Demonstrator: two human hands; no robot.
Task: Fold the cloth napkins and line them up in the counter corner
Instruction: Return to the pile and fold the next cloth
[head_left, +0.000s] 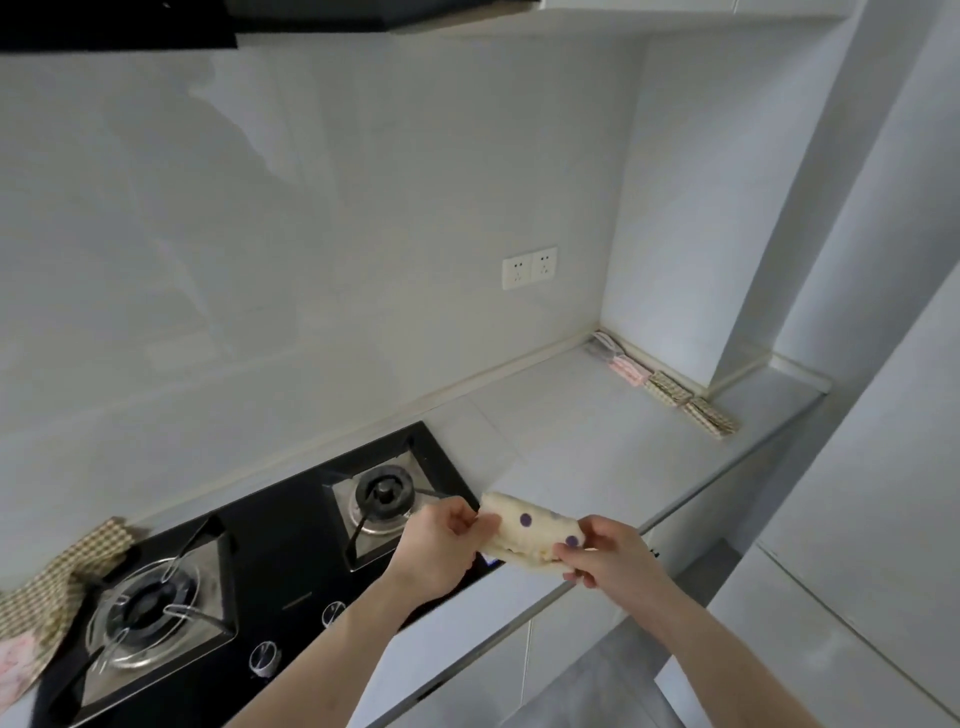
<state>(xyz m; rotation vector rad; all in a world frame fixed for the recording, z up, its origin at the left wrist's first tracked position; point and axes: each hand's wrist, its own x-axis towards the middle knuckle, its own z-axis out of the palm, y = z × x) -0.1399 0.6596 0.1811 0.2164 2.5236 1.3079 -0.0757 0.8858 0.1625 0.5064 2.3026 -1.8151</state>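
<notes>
Head view, both hands (441, 540) (608, 553) pinching dotted napkin (524, 530), above counter (597, 441)

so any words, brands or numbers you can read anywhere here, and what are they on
None can be read.
Gas hob: a small pale brand mark on the front strip of the glass, too small and blurred to read.
Hob knobs: pale markings, not legible.
Wall sockets: only pin holes, no text.
Polka-dot napkin held by the left hand and right hand: purple dots only, no writing.
</notes>
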